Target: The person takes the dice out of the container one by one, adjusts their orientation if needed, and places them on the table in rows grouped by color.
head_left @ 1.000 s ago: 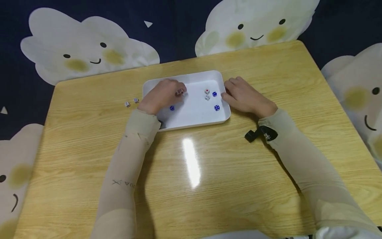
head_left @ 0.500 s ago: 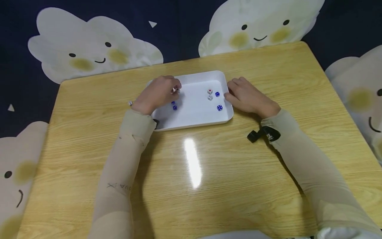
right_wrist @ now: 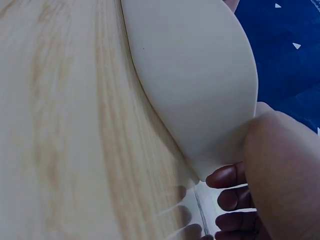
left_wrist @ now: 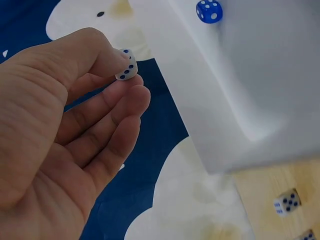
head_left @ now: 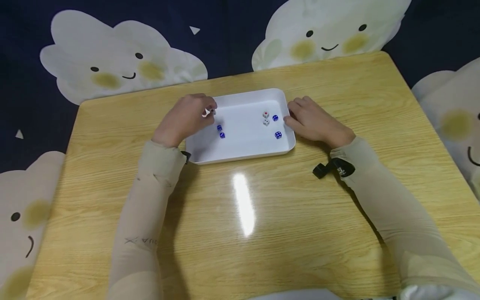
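Observation:
My left hand [head_left: 184, 118] pinches a white die [left_wrist: 127, 65] with blue pips between thumb and fingertips, above the left end of a white tray [head_left: 240, 155]. Below it in the tray lie two blue dice, the nearer one [head_left: 222, 135] just in front of the other [head_left: 219, 128]. At the tray's right end, my right hand [head_left: 316, 123] holds the end wall, thumb at the rim, the other fingers curled against the outside. Beside that hand, inside the tray, are a white die [head_left: 266, 114] with a red dot, another white die [head_left: 266, 122] and two more blue dice [head_left: 278, 135].
Outside the tray's left end, a white die [left_wrist: 287, 202] rests on the wooden table [head_left: 285, 233], with part of another die [left_wrist: 307, 235] at the frame's edge; the left hand hides both from the head view. A dark cloth with clouds surrounds the table.
Carrying the white die, my left hand has moved left from inside the tray to its left rim, uncovering both blue dice there. The right hand stays at the tray's end.

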Action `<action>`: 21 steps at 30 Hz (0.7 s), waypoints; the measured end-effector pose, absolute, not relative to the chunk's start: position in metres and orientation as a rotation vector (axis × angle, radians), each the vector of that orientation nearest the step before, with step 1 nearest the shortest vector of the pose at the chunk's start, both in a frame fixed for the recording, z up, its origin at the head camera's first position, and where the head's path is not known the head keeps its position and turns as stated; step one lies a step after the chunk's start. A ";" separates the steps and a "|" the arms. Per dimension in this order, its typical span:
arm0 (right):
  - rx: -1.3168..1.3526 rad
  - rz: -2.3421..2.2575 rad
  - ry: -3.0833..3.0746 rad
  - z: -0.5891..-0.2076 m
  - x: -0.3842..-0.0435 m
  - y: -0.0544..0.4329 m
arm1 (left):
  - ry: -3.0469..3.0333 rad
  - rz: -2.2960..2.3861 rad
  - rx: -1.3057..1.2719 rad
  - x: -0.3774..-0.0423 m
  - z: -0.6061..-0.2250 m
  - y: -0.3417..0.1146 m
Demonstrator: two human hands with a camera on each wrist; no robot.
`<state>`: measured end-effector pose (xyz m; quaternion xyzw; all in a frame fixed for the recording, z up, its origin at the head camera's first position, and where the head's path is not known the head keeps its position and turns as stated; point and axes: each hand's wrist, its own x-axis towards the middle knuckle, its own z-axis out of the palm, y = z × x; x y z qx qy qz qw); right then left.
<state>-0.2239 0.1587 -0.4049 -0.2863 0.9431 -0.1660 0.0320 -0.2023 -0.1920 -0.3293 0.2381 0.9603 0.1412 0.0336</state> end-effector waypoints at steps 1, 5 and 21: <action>-0.883 -0.509 2.904 -0.405 -0.224 0.159 | 2.961 0.439 0.735 -0.201 -0.329 -0.194; -0.886 -0.504 2.905 -0.405 -0.223 0.159 | 2.988 0.443 0.742 -0.196 -0.329 -0.199; -0.858 -0.512 2.894 -0.403 -0.223 0.158 | 3.130 0.480 0.740 -0.172 -0.329 -0.225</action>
